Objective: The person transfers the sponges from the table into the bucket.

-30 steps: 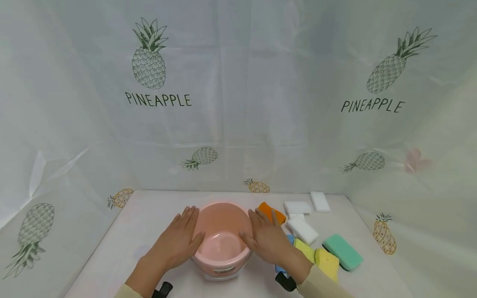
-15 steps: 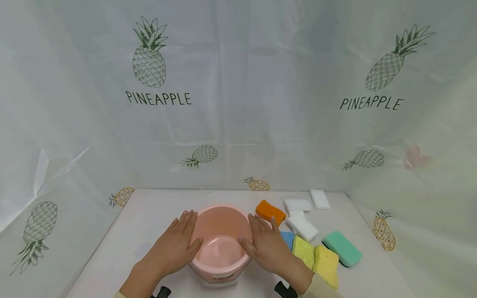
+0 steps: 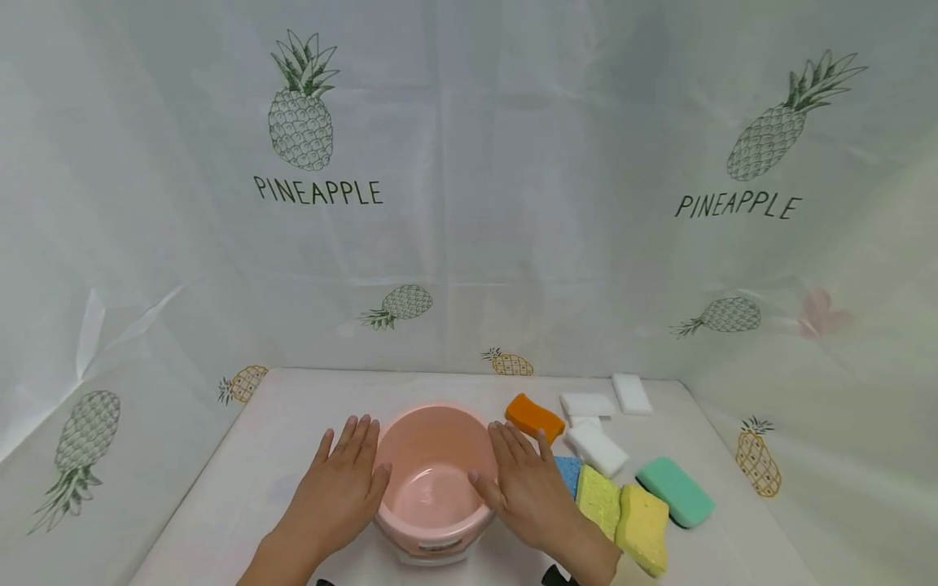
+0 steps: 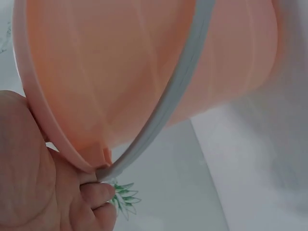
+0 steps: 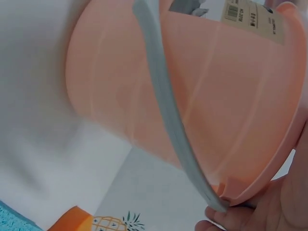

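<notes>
- Shifted since the frame one second ago: the pink bucket [image 3: 438, 435], slightly toward the person; the left hand [image 3: 340, 484], slightly left, its little finger now spread from the others
- Bucket position: upright on the bench [image 3: 220, 488], mouth up, between both hands, left of the sponges
- Left hand: fingers straight, laid along the left side of the rim, thumb over the rim
- Right hand [image 3: 523, 488]: fingers straight, little finger apart, laid along the right side; grip force cannot be told
- Left room: a broad strip of bench between the left hand and the left edge
- Rear room: a strip behind the bucket, ending where the printed cloth [image 3: 469, 212] rises
- Right room: narrowed by the orange sponge [image 3: 533, 415] and blue sponge [image 3: 567, 472] near the right hand; the green sponge [image 3: 676, 491] lies nearer the right edge
- Head view only: the bucket's inner floor
- Both wrist views: the grey handle [image 4: 178, 82], its pivot beside the fingers
- Right wrist view only: the barcode on the beige label [image 5: 255, 20]
</notes>
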The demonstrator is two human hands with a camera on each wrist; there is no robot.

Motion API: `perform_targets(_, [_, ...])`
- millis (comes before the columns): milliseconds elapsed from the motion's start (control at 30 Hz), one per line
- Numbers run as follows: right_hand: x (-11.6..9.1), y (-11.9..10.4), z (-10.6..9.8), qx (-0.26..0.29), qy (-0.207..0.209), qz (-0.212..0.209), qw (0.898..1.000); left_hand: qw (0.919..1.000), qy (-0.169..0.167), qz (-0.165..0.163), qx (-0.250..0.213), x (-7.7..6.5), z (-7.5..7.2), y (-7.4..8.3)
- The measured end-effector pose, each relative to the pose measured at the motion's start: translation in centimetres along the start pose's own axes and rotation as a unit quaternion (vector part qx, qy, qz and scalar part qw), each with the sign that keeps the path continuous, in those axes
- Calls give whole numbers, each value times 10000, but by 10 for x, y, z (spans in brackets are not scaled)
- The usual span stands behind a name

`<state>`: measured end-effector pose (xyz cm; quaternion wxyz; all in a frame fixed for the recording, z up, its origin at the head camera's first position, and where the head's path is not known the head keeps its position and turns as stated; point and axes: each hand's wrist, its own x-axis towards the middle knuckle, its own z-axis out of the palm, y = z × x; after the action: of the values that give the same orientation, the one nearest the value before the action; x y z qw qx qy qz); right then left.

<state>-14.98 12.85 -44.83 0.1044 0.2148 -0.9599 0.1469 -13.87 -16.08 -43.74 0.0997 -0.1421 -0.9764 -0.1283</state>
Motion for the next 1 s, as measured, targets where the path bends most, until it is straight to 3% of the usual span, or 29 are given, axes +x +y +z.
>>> perform_targets(333, [0,-2,4,-83,88,-11,9999,9996,207,71,201,1,0,3])
perform_targets(733, [-2,1,2,-75,138,23,9999,9999,-90,63,-26,3,1,6])
perform_targets(1000, [-12,11,0,-47,650,36,9979,9999,36,65,-80,2,2,6])
